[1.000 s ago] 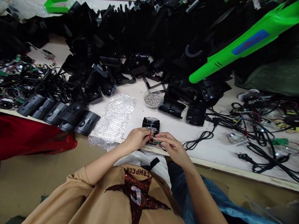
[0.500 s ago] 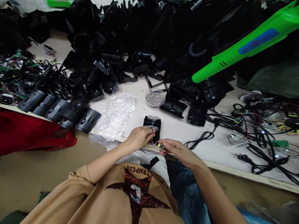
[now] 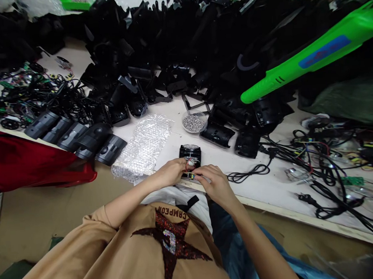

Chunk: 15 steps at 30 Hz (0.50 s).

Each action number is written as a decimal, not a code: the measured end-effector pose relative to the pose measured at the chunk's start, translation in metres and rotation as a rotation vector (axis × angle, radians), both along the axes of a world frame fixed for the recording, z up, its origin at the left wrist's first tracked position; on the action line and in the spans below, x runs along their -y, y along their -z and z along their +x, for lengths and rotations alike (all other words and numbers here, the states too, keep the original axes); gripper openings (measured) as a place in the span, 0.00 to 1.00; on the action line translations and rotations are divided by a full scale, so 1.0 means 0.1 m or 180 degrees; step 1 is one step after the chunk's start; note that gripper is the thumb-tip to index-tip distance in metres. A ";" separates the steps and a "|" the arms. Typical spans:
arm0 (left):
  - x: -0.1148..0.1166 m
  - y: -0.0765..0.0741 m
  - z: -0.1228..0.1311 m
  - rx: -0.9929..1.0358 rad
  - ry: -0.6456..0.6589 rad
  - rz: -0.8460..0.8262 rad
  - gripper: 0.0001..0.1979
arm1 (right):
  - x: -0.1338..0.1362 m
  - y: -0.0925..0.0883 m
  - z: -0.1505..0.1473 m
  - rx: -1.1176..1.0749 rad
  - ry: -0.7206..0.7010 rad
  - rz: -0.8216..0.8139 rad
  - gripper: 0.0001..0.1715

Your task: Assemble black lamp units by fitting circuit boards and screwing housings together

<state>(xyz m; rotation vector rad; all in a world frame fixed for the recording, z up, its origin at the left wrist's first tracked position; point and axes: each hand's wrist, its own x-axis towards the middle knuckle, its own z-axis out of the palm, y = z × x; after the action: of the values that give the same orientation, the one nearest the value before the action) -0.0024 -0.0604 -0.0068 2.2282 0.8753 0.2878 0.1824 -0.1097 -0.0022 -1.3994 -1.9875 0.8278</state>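
Note:
At the table's front edge lies an open black plastic housing (image 3: 190, 151), with thin red wires and a small silvery part in its hollow. My left hand (image 3: 173, 172) is closed at its left side, fingertips over the inner parts; what exactly lies under them is partly hidden. My right hand (image 3: 215, 185) pinches a small circuit board (image 3: 189, 175) with yellow parts, held at the near end of the housing. A black cable (image 3: 250, 172) lies to the right of my right hand.
Beyond the housing stands a round dish of small metal screws (image 3: 193, 123). Bubble wrap (image 3: 147, 144) lies to the left, near a row of dark grey shells (image 3: 69, 136). Black parts heap up behind; a green stick-shaped object (image 3: 310, 54) juts in from the right. Wired boards (image 3: 353, 180) lie right.
My right hand has moved up and left, bringing the circuit board from beside the housing to its near end. My left hand has stayed at the housing.

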 end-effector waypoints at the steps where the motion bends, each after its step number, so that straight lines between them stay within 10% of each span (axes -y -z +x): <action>1: -0.01 -0.01 -0.01 0.0038 0.0010 -0.0064 0.16 | 0.00 0.01 -0.01 0.0158 -0.0090 0.0152 0.08; 15: -0.05 -0.27 -0.17 -0.0104 -0.0398 -0.0468 0.12 | -0.01 -0.03 -0.06 0.1520 -0.0387 0.0984 0.18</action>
<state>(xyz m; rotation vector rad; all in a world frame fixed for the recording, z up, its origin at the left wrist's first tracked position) -0.0194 -0.0559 0.0201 2.0517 1.0225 0.2380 0.1765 -0.1089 0.0004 -1.3901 -2.4497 0.2202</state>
